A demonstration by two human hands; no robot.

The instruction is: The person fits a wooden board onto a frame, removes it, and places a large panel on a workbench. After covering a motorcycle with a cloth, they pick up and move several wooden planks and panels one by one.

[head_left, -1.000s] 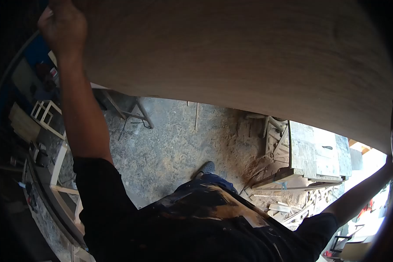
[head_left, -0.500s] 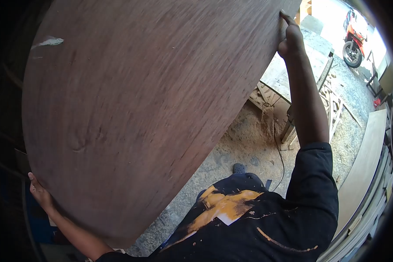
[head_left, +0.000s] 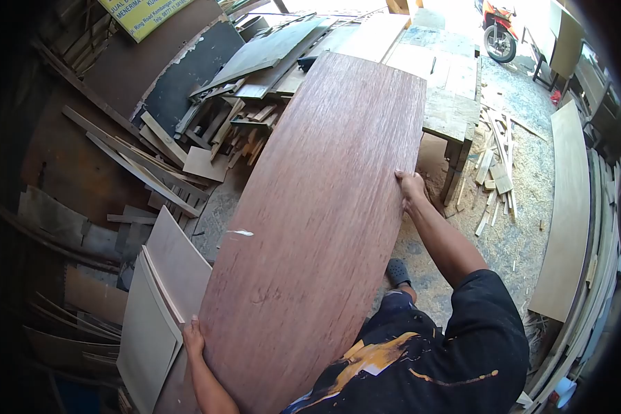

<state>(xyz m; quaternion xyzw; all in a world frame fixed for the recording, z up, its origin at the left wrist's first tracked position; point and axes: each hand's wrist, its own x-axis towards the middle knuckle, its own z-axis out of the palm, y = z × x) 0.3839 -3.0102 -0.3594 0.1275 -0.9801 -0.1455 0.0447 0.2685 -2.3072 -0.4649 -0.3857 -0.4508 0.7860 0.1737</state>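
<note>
A long reddish-brown plywood sheet (head_left: 310, 207) stretches from my body toward the workbench (head_left: 450, 110), its far end overlapping the bench top in this view. My left hand (head_left: 194, 336) grips the sheet's left edge near my body, fingers partly hidden at the edge. Farther up, my right hand (head_left: 411, 188) clasps the right edge, thumb on the upper face and the other fingers out of sight beneath. A small whitish torn patch (head_left: 241, 233) marks the sheet's left side.
Pale panels (head_left: 150, 324) lean beside my left hand. Stacked boards (head_left: 262, 58) and wood offcuts (head_left: 245, 127) lie beyond on the left. Scrap strips (head_left: 500, 165) and sawdust cover the floor at right. Long boards (head_left: 566, 214) stand along the right side; a red motorcycle (head_left: 498, 31) is parked outside.
The plywood sheet has dropped from close before my view to a lower, flatter position, its far end now toward the bench. Both hands came down with it, still on its edges.
</note>
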